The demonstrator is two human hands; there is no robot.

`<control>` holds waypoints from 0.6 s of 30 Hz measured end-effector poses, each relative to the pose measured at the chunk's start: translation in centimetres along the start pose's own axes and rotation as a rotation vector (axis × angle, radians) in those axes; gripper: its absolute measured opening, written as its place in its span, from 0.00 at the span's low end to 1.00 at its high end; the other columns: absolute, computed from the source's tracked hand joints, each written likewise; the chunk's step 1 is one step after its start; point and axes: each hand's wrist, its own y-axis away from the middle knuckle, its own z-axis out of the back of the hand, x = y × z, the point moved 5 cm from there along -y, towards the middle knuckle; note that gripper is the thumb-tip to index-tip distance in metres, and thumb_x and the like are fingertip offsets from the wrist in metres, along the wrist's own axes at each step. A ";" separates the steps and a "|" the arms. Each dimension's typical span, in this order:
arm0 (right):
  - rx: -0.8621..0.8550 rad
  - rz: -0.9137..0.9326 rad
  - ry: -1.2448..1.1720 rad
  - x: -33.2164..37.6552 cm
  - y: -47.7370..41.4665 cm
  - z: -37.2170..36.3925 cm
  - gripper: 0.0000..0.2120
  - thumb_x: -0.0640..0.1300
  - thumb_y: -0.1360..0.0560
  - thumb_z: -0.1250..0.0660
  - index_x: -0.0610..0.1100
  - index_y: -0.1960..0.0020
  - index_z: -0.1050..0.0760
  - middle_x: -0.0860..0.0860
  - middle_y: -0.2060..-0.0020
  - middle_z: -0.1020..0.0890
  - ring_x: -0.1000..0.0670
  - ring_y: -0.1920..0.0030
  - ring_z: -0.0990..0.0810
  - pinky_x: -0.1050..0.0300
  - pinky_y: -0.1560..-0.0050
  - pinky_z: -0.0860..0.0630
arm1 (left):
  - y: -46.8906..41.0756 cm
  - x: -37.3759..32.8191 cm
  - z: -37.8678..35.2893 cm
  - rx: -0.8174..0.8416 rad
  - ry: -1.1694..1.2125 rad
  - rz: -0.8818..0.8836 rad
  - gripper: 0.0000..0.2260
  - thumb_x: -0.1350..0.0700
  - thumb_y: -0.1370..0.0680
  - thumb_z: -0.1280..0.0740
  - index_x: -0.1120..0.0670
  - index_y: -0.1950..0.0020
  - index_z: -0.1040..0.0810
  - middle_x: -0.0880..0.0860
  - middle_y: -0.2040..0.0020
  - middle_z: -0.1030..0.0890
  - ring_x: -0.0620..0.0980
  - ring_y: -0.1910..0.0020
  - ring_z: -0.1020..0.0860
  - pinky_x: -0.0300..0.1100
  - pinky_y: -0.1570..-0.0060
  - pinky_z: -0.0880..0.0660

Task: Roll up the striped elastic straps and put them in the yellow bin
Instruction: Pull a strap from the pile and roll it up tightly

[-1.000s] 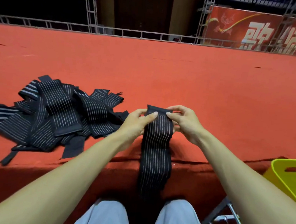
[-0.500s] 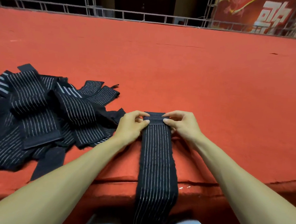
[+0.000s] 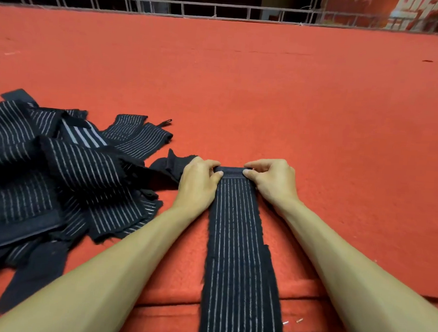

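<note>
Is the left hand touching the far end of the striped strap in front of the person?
Touching. In the head view, the left hand pinches the folded far end of the striped elastic strap, fingers curled on it.

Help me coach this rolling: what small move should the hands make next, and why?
Probably roll the far end one turn toward the body. The left hand and right hand pinch the strap there, where only a narrow first fold shows; the rest lies flat and unrolled.
</note>
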 end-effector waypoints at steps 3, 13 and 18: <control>0.003 -0.009 0.047 0.0 0.0 -0.1 0.07 0.45 0.27 0.27 0.48 0.49 0.15 0.52 0.55 0.15 0.56 0.55 0.21 0.67 0.55 0.31 | 0.1 0.0 -0.3 0.032 -0.012 0.028 0.15 0.54 0.19 0.36 0.56 0.34 0.23 0.56 0.45 0.25 0.55 0.41 0.26 0.44 0.42 0.33; 0.016 0.044 0.122 0.7 0.6 -0.1 0.04 0.43 0.28 0.27 0.48 0.53 0.18 0.56 0.64 0.21 0.56 0.63 0.24 0.68 0.61 0.31 | 0.6 -0.3 0.1 0.037 0.110 0.025 0.04 0.57 0.21 0.35 0.51 0.47 0.27 0.47 0.50 0.28 0.47 0.54 0.28 0.41 0.52 0.34; -0.049 0.002 -0.074 1.0 2.5 0.3 0.08 0.38 0.30 0.26 0.50 0.60 0.22 0.56 0.63 0.18 0.55 0.60 0.22 0.62 0.58 0.31 | 1.4 -1.0 0.8 0.098 0.178 -0.089 0.07 0.59 0.22 0.34 0.53 0.44 0.22 0.48 0.49 0.27 0.47 0.48 0.28 0.41 0.44 0.32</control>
